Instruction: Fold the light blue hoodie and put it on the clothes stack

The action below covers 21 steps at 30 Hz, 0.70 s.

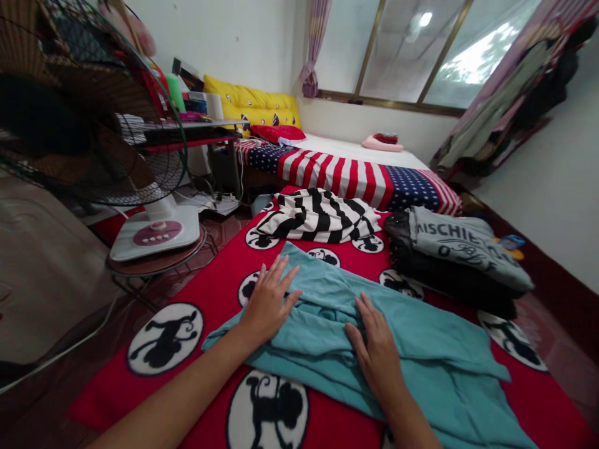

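Across the red blanket [215, 293] with its monkey medallions, a teal garment [435, 380] lies directly beneath both hands. The right hand [374, 340] rests palm down near its middle, fingers extended and fairly close together, thumb apart. Toward the garment's left end, the left hand [270, 299] lies palm down on the cloth, fingers spread and thumb held away. Between the hands the fabric bunches into folds. Its long axis runs aslant, from a narrower far-left end by the left hand to a wider near-right end, well past the right hand. Farther off, to the right, a grey printed shirt [463, 243] tops a dark pile [449, 280]; just beyond the garment sits a crumpled black-and-white striped cloth [322, 215]. Behind it stands a bed [346, 178] draped with stars and stripes, below a window [402, 53].
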Each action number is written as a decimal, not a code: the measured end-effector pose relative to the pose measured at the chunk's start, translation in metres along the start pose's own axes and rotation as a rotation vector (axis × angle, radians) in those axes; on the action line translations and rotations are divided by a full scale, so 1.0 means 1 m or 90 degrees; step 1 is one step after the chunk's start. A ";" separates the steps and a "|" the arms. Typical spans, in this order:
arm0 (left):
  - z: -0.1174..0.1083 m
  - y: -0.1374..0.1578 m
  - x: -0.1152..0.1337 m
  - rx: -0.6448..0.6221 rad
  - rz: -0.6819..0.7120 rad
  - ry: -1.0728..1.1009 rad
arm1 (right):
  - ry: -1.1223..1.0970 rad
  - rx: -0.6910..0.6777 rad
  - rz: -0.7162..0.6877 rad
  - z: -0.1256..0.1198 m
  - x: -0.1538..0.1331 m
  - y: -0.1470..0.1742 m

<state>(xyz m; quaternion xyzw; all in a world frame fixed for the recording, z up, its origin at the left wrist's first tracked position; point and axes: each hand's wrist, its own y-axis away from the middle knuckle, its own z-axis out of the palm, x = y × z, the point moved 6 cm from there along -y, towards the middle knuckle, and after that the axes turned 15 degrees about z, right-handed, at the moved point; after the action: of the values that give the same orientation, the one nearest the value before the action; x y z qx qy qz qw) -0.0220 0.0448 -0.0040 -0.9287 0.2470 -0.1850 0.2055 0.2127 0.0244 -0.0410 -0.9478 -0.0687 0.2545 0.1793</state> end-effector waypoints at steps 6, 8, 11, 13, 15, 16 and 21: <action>0.034 -0.030 0.058 -0.097 0.120 0.096 | -0.058 -0.003 0.005 -0.002 0.001 -0.001; 0.055 -0.031 0.067 -0.131 0.136 0.088 | -0.087 0.001 0.017 -0.004 0.000 -0.001; 0.070 -0.027 0.069 -0.125 0.134 0.056 | -0.146 0.019 0.053 -0.018 0.004 0.001; 0.068 -0.026 0.068 -0.106 0.141 0.048 | -0.170 0.057 0.091 -0.037 0.015 0.004; 0.061 -0.026 0.070 -0.073 0.158 0.050 | -0.165 0.129 0.139 -0.064 0.037 0.009; 0.058 -0.026 0.074 -0.064 0.186 0.058 | -0.147 0.172 0.169 -0.079 0.052 0.013; 0.068 -0.019 0.101 -0.154 0.362 0.133 | 0.064 0.232 0.430 -0.134 0.149 0.031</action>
<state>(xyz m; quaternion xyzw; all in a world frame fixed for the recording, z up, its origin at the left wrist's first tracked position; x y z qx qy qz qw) 0.0974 0.0263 -0.0283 -0.8161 0.5365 -0.1839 0.1109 0.4102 -0.0122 -0.0122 -0.8810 0.3024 0.2606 0.2541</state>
